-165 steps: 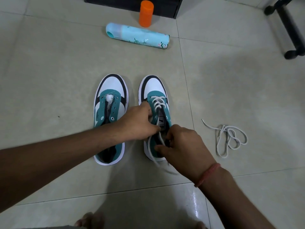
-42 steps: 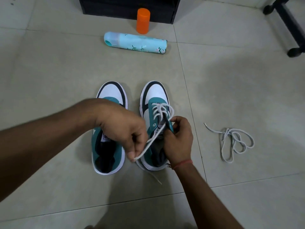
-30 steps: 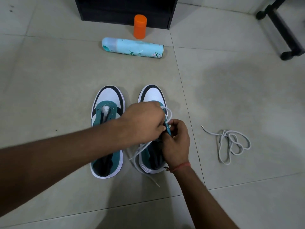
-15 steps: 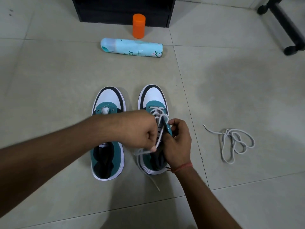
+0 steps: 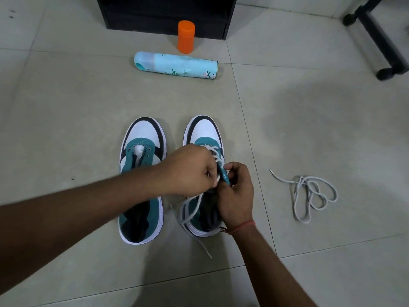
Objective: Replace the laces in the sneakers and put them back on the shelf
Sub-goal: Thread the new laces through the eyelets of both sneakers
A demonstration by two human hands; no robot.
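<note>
I count two teal sneakers side by side on the floor. The left sneaker [image 5: 141,180] is unlaced. My left hand [image 5: 188,171] pinches the white lace [image 5: 190,209] over the right sneaker [image 5: 204,138], where my right hand [image 5: 238,191] grips the eyelet flap. Right of it lies one spare lace [image 5: 309,193]. Beyond, the spray can [image 5: 177,66] shows unreadable lettering.
</note>
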